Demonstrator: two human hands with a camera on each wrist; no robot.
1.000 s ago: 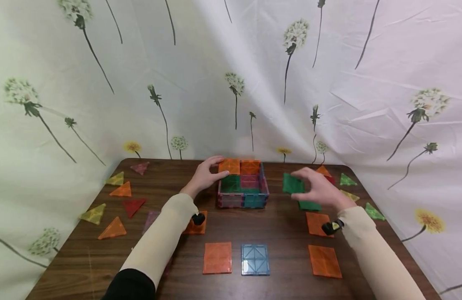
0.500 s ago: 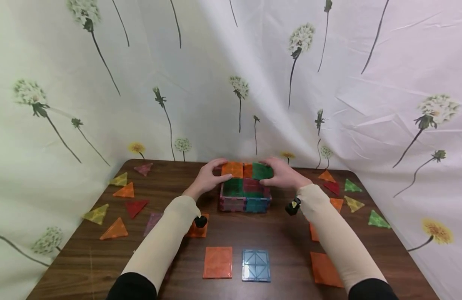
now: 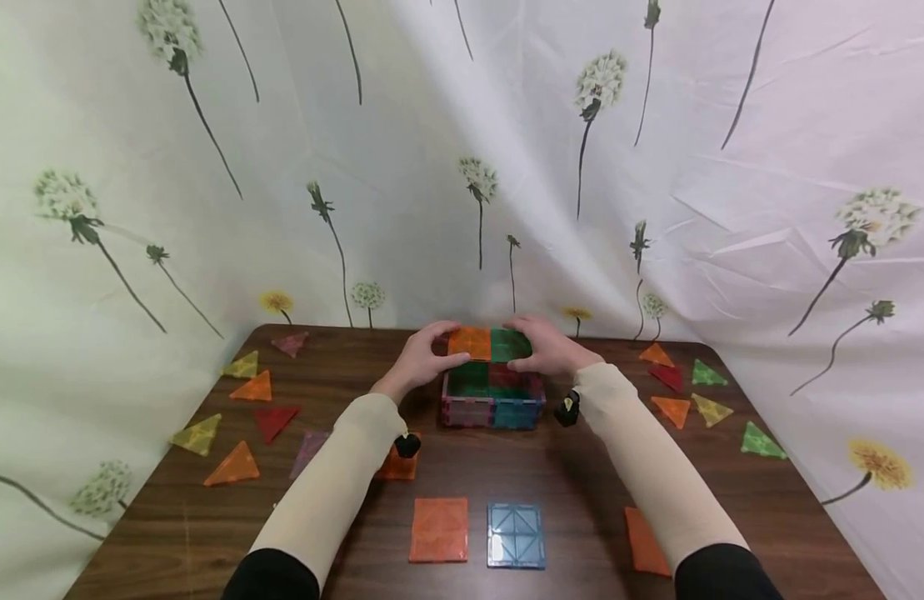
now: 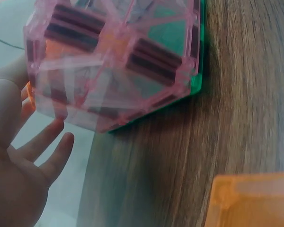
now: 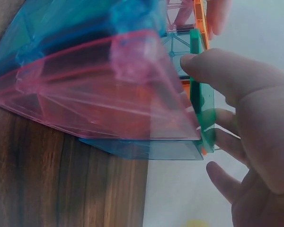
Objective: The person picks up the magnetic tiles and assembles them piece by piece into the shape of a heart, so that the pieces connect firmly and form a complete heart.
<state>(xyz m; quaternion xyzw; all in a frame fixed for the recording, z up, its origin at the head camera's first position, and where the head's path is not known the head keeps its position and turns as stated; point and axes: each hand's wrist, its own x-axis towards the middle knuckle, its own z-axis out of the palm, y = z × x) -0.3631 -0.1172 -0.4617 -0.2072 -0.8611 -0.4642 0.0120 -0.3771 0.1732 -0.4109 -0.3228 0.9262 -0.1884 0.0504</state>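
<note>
A low box of translucent magnetic tiles (image 3: pixel 494 412) stands at the back of the table, with pink and blue walls. An orange square tile (image 3: pixel 470 343) covers its rear left top. My left hand (image 3: pixel 420 360) holds this tile, thumb at the front edge and index finger at the back. Beside it lies a green square tile (image 3: pixel 511 345) on the rear right, gripped between the thumb and fingers of my right hand (image 3: pixel 551 348). The right wrist view shows the thumb on the edge of this green tile. In the left wrist view, other left fingers (image 4: pixel 57 156) spread loosely beside the pink wall.
Near the front lie a red-orange square tile (image 3: pixel 439 530) and a blue square tile (image 3: pixel 516 536). Another orange square (image 3: pixel 400 463) is partly behind the left wrist, and one (image 3: pixel 645 542) behind the right arm. Triangular tiles (image 3: pixel 235 465) are scattered along both sides.
My right hand has carried the green tile leftward from the right side onto the box, against the orange tile. The left hand has stayed at the orange tile.
</note>
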